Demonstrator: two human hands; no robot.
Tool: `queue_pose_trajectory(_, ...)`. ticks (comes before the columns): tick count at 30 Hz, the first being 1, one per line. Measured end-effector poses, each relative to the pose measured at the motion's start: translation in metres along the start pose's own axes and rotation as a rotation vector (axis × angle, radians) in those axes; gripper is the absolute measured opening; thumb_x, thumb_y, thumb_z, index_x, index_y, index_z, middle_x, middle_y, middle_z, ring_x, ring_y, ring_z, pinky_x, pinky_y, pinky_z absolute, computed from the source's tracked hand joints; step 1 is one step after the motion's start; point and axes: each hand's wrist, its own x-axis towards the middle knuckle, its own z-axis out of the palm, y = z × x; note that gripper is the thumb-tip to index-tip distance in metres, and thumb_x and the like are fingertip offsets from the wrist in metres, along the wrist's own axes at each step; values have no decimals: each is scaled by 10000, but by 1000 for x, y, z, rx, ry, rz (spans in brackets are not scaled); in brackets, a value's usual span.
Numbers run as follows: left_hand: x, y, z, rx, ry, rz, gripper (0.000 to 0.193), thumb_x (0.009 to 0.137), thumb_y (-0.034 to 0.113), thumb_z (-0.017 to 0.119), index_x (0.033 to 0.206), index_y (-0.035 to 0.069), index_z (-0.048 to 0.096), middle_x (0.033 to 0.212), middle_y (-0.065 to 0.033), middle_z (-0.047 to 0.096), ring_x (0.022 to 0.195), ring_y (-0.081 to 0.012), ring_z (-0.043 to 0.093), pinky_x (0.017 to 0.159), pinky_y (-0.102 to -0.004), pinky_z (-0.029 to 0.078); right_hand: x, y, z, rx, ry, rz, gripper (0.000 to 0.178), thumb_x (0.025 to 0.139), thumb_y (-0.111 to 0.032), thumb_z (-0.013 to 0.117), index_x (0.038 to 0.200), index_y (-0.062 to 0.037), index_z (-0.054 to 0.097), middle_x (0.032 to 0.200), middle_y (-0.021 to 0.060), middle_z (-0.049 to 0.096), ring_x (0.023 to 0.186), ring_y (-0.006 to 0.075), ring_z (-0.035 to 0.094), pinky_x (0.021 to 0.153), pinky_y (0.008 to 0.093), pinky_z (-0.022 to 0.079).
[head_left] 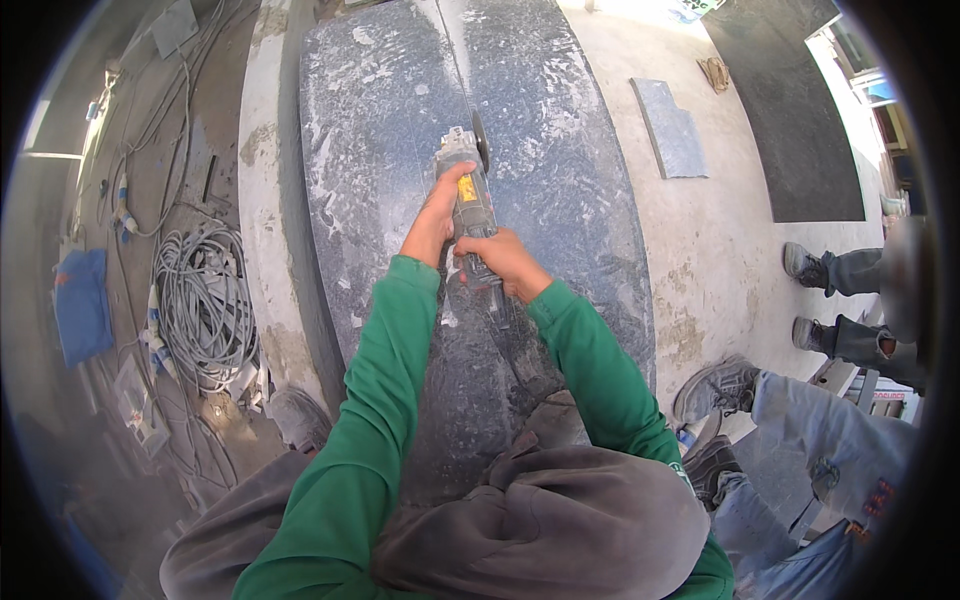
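Both my hands grip a dusty angle grinder [476, 215] above a dark blue-grey stone slab [575, 210]. My left hand [434, 216] is wrapped round the left side of its body near the head, thumb on top. Further back, my right hand [508, 262] closes round the rear part. The thin cutting disc [481, 142] stands upright on the right of the grinder's head, in line with a pale dusty line [450, 45] running to the slab's far edge. Whether the disc is turning, I cannot tell. White dust and patches cover much of the slab.
To the left, past a concrete ledge [263, 180], lie a coiled grey cable [205, 315], connectors and a blue object [82, 305]. A stone offcut [670, 130] and a dark sheet [790, 120] lie right. Other people's legs and shoes [722, 390] are close on the right.
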Motion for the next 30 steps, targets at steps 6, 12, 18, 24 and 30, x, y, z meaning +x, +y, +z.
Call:
queue_pose_trajectory(6,-26,-25,8,-31,15,9,535,822,462,672,1114,27,561,847,-153,642,662,-290,672,596,-447,593,-23,25,2,3,21,-76,230,766,-91,710,959,22,658,789,97,673,622,192,670,504,340,520)
queue_pose_trajectory(12,-24,-21,8,-24,1,16,537,825,459,671,1123,28,555,854,-160,643,685,-293,675,598,-445,591,-17,25,0,40,22,-77,236,762,-85,714,962,26,660,782,109,667,622,200,670,523,346,533)
queue_pose_trajectory(18,-6,-2,5,-9,31,20,553,824,463,673,1145,31,547,882,-163,643,697,-293,675,612,-451,595,-3,1,0,1,12,1,254,759,-116,721,957,31,659,773,106,671,601,195,667,518,330,532)
queue_pose_trajectory(24,-22,-20,8,-21,7,4,567,822,476,678,1152,35,546,884,-151,636,710,-289,678,625,-452,598,-20,16,1,17,22,-26,273,745,-64,728,990,33,655,832,102,666,640,190,657,497,337,516)
queue_pose_trajectory(30,-34,-29,11,-18,5,20,566,823,478,681,1149,33,550,889,-146,639,708,-279,677,615,-436,597,-25,32,0,9,31,-71,264,764,-57,708,998,46,642,812,111,675,615,199,659,574,331,521)
